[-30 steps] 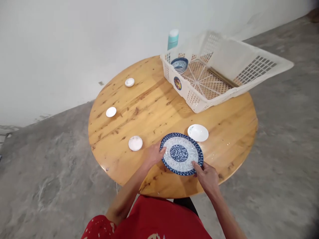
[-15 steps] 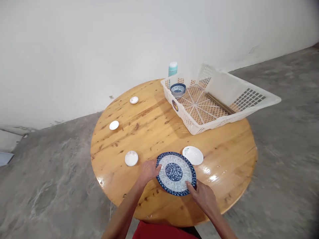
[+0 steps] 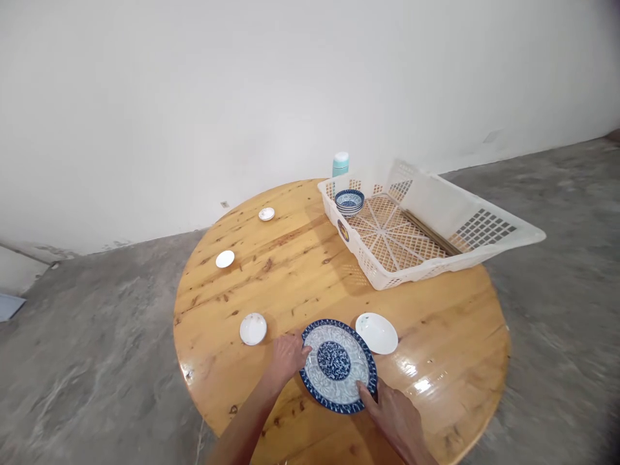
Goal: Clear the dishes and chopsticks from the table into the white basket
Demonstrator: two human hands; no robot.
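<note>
A blue-and-white patterned plate (image 3: 338, 365) lies on the round wooden table (image 3: 300, 271) near its front edge. My left hand (image 3: 287, 356) grips the plate's left rim. My right hand (image 3: 391, 413) holds the rim at the lower right, thumb on top. A small white dish (image 3: 376, 333) sits just right of the plate, and another small white dish (image 3: 253, 329) lies to its left.
A white plastic basket (image 3: 426, 226) at the table's back right overhangs the edge; it holds stacked blue bowls (image 3: 349, 201) and chopsticks (image 3: 429, 232). A teal bottle (image 3: 340, 165) stands behind it. Two more small dishes (image 3: 225, 259) (image 3: 266, 214) lie at the back left. Concrete floor all around.
The view has tilted up and drawn back, so the table sits lower in the frame. Both hands stay on the plate, which has hardly moved on the table.
</note>
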